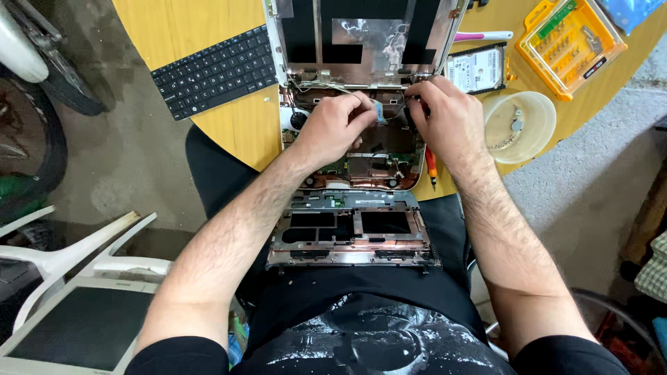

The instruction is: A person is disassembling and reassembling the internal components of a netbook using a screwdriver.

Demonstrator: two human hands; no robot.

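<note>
Right now both hands work inside the opened laptop base with its bare green circuit board (361, 163) on the round yellow wooden tabletop (229, 125). The left hand (333, 125) pinches a small blue ribbon tab (381, 113); the right hand (448, 114) presses curled fingers (417, 89) near the hinge. A grey metal laptop frame (354, 236) lies on the lap.

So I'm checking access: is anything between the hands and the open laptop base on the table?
Nothing visible. Both the left hand and right hand already rest inside the laptop base, fingers at its rear edge by the hinge. The removed cover lies apart, on the lap.
</note>
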